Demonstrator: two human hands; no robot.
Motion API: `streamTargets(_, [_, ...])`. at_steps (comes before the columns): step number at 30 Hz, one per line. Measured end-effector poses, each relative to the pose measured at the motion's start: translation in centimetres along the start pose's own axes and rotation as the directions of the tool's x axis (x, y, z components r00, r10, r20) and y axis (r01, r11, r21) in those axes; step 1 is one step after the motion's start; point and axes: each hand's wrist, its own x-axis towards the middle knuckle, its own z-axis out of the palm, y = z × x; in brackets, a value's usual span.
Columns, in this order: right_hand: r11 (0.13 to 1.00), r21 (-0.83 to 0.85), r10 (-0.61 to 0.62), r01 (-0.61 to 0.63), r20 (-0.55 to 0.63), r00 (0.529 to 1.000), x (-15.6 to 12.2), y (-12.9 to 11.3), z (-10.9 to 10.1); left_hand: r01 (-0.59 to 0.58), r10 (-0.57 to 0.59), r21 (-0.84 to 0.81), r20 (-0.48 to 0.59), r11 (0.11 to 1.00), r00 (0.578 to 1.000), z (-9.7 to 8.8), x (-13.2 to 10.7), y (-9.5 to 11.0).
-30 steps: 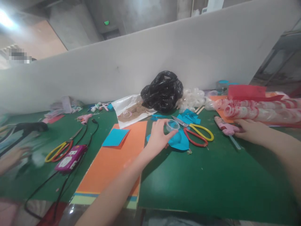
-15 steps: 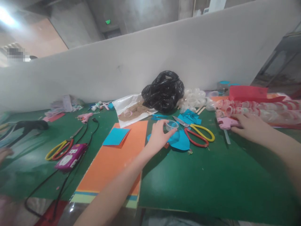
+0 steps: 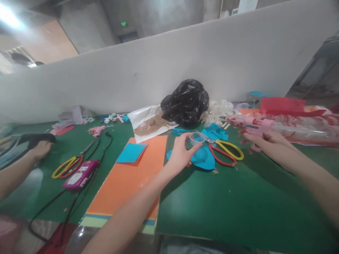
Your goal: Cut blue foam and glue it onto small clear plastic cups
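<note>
My left hand (image 3: 180, 154) is closed round a small clear plastic cup (image 3: 196, 138), held just above a blue paper cut-out (image 3: 203, 159) on the green mat (image 3: 238, 204). My right hand (image 3: 261, 141) grips a pink glue gun (image 3: 258, 127), lifted off the mat and smeared by motion, its nozzle pointing left. Scissors with yellow and red handles (image 3: 226, 152) lie between my two hands.
An orange sheet (image 3: 127, 183) with a blue square (image 3: 131, 153) lies left of my arm. A black bag (image 3: 186, 102), clear cups (image 3: 219, 107) and stacked red-rimmed cups (image 3: 304, 123) stand behind. Another person's hand (image 3: 39, 150), more scissors (image 3: 66, 167) and a purple device (image 3: 81, 175) are at the left.
My right hand has picked the pink glue gun up off the mat and raised it. My left hand keeps the cup. A person's arm has come in at the left.
</note>
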Motion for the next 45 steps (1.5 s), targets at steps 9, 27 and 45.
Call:
streamTargets(9, [0.922, 0.383, -0.016, -0.064, 0.201, 0.979, -1.9, -1.3, 3.4, -0.079, 0.083, -0.112, 0.034, 0.991, 0.996, 0.7, -0.2, -0.5])
streamTargets(27, [0.976, 0.220, -0.069, -0.004, 0.325, 0.943, -2.4, -1.8, 3.9, -0.026, 0.050, -0.290, 0.079, 0.957, 0.996, 0.8, -0.4, 0.1])
streamTargets(45, [0.988, 0.152, -0.059, 0.010, 0.326, 0.943, -2.4, -1.3, 3.9, -0.042, 0.069, -0.293, 0.085, 0.955, 0.994, 0.8, -0.4, 0.3])
